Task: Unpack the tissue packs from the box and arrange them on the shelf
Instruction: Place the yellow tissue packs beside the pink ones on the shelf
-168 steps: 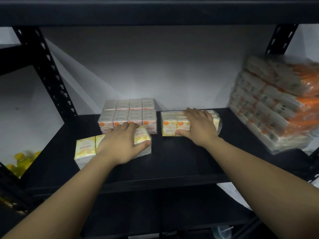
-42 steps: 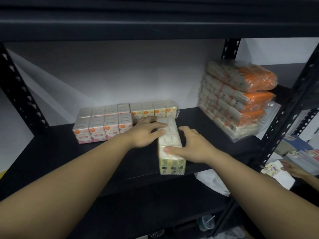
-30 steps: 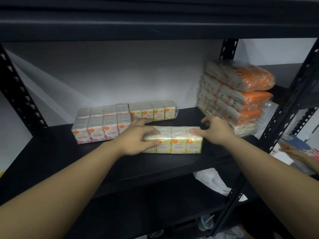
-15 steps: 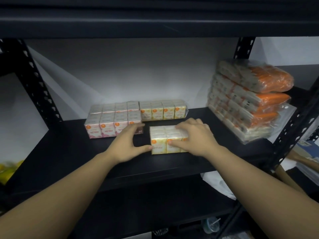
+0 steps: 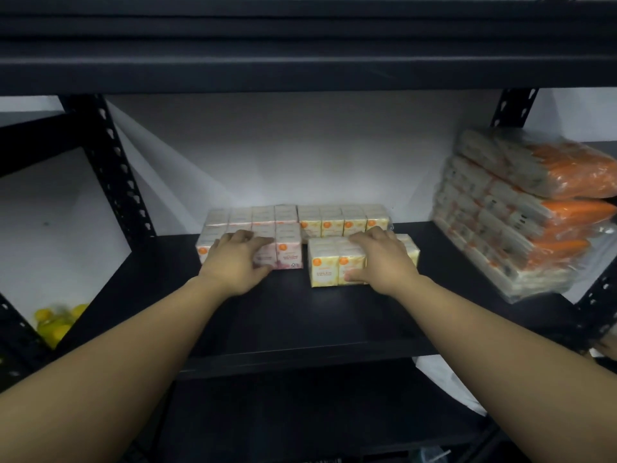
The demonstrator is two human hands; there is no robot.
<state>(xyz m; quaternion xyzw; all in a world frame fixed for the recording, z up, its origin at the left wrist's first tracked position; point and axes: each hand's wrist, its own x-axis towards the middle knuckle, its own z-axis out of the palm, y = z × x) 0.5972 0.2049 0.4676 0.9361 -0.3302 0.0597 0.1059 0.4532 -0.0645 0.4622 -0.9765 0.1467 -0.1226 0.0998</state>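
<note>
Head cam looks down at both arms reaching onto a black shelf [image 5: 334,315]. Left hand [image 5: 238,262] lies on the pink pack [image 5: 289,253], fingers over its top and thumb curled against the front face, so it's gripping that pack. Right hand [image 5: 384,260] sits on the yellow pack [image 5: 325,267], fingers draped over the top and thumb pressed on the front, gripping it too. Yellow pack stands just right of the pink one, a small gap between them, both near the shelf's middle. Right behind the right hand's fingertips sits a back yellow pack [image 5: 344,222], against the wall. Well off to the right of that hand there's an orange stack [image 5: 521,215] in plastic wrap. Far left of the left hand, something yellow [image 5: 56,324], too blurry to tell.
</note>
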